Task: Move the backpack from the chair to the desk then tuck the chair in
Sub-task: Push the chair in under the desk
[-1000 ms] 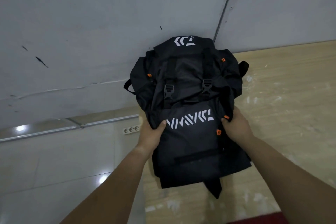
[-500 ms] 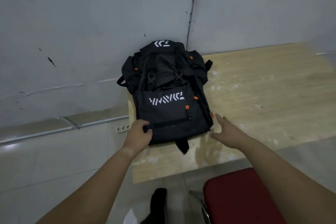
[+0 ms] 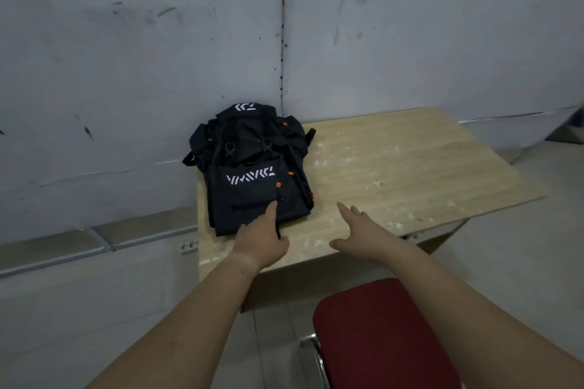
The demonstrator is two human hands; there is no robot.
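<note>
A black backpack [image 3: 249, 164] with white lettering and small orange tabs lies flat on the left end of the light wooden desk [image 3: 395, 174], its top against the grey wall corner. My left hand [image 3: 260, 238] hovers at the backpack's near edge, fingers loose, one finger stretched onto the fabric, gripping nothing. My right hand [image 3: 360, 232] is open over the bare desk, to the right of the backpack and apart from it. The chair with a red padded seat [image 3: 379, 335] stands in front of the desk at the lower right, its seat bare and outside the desk's edge.
Grey walls meet in a corner behind the desk. A chrome chair-frame tube [image 3: 313, 347] shows at the seat's left side. A white wall socket [image 3: 189, 246] sits low on the wall left of the desk. Pale tiled floor [image 3: 521, 262] lies around the desk and chair.
The backpack went from held in both hands above the desk to lying on it. Both hands let go and drew back; the view pulled away, bringing the red chair into sight.
</note>
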